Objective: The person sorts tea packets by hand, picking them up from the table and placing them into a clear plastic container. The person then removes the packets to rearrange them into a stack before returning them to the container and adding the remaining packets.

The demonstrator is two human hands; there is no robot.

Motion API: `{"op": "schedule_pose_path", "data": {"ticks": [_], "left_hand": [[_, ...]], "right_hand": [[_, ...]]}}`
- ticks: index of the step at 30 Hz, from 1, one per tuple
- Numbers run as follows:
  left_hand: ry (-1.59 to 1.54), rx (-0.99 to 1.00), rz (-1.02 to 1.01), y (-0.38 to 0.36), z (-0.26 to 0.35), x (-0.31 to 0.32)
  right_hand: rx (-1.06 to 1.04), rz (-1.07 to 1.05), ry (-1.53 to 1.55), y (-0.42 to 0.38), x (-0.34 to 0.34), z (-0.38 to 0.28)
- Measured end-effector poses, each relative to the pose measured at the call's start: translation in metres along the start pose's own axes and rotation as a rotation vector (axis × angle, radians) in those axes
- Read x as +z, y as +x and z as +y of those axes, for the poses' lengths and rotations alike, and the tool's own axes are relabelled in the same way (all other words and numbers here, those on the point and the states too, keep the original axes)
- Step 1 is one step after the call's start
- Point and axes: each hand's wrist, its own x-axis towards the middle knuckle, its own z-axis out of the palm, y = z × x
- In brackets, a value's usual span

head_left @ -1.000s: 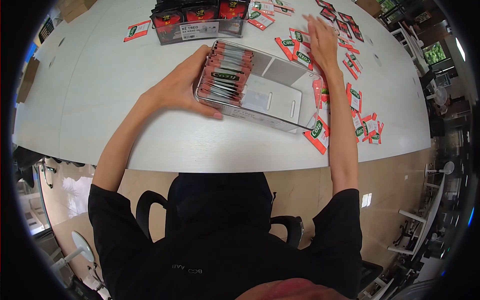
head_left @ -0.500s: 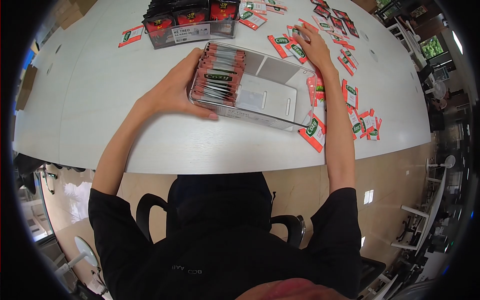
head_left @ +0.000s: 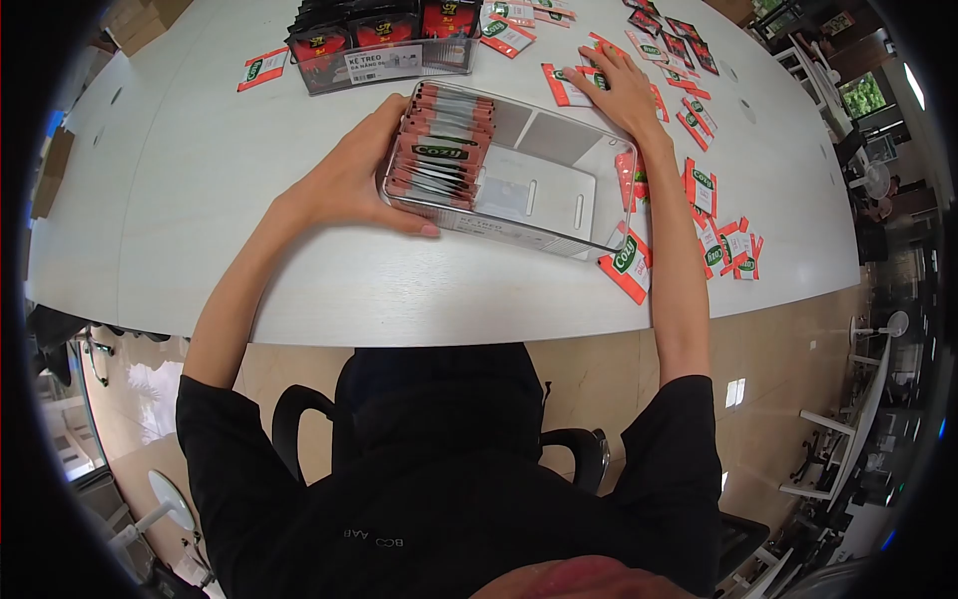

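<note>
My left hand is wrapped round the left end of a clear plastic bin, thumb along its near side. Inside the bin, a row of red and white Cozy sachets stands on edge, packed against the left end; the bin's right part shows its bare bottom. Beyond the bin's far right corner, my right hand lies palm down over loose Cozy sachets on the table. Its fingers are stretched and apart, touching the sachets, partly covering them.
A second clear bin full of black and red coffee packs stands at the back. More Cozy sachets lie scattered to the right, with dark red packets farther back. One sachet lies at the back left of the white table.
My right hand has shifted slightly nearer and flattened, with its fingers now over the sachet that lay beside them. My left hand and the bin have stayed nearly in place.
</note>
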Motion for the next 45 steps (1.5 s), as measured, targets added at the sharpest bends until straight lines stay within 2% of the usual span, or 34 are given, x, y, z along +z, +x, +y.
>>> {"op": "schedule_pose_path", "data": {"ticks": [2, 4, 6, 10, 12, 13, 16, 18, 21, 25, 28, 30, 34, 36, 40, 43, 45], "left_hand": [[-0.113, -0.207, -0.145, 0.003, 0.006, -0.005], [-0.105, -0.203, -0.143, 0.003, 0.005, -0.005], [-0.098, -0.196, -0.141, 0.004, 0.006, -0.004], [-0.086, -0.208, -0.141, 0.003, 0.005, -0.004], [-0.089, -0.189, -0.134, 0.002, 0.004, -0.004], [-0.077, -0.183, -0.131, 0.002, 0.003, -0.003], [-0.085, -0.167, -0.13, 0.002, 0.002, -0.003], [-0.105, -0.158, -0.128, 0.002, 0.001, -0.003], [-0.072, -0.102, -0.071, 0.0, -0.003, 0.001], [-0.089, -0.033, -0.036, 0.001, -0.005, 0.003], [-0.064, 0.008, -0.008, 0.001, -0.01, 0.005], [-0.057, 0.012, -0.001, 0.0, -0.011, 0.006], [-0.101, -0.006, 0.0, 0.0, -0.01, 0.006], [-0.127, 0.001, 0.018, 0.0, -0.01, 0.006], [-0.112, -0.028, -0.01, 0.0, -0.006, 0.002], [-0.105, -0.034, -0.017, 0.0, -0.006, 0.003], [-0.111, -0.042, -0.016, 0.001, -0.006, 0.004]], "right_hand": [[-0.04, 0.027, 0.105, 0.003, 0.002, 0.003], [-0.073, 0.056, 0.207, 0.004, -0.004, 0.0], [0.057, -0.018, 0.341, 0.006, -0.014, -0.001], [0.097, 0.061, 0.339, 0.008, -0.02, -0.007], [-0.022, 0.218, 0.192, 0.009, -0.024, -0.008], [-0.024, 0.217, 0.195, 0.009, -0.024, -0.009], [-0.061, 0.158, 0.306, 0.006, -0.019, -0.014], [-0.175, 0.074, 0.172, 0.002, -0.013, -0.022], [-0.267, -0.033, 0.164, 0.008, -0.012, -0.033], [-0.29, -0.041, 0.247, 0.032, 0.018, -0.033], [-0.229, -0.014, 0.362, 0.056, 0.046, -0.036], [-0.184, 0.166, 0.272, 0.068, 0.059, -0.036], [-0.172, 0.182, 0.21, 0.076, 0.07, -0.035], [-0.106, -0.04, 0.133, 0.076, 0.066, -0.033], [0.038, -0.127, 0.096, 0.073, 0.04, -0.042], [0.1, -0.01, 0.176, 0.077, 0.049, -0.032], [-0.091, 0.369, 0.271, 0.075, 0.068, -0.034]]}}
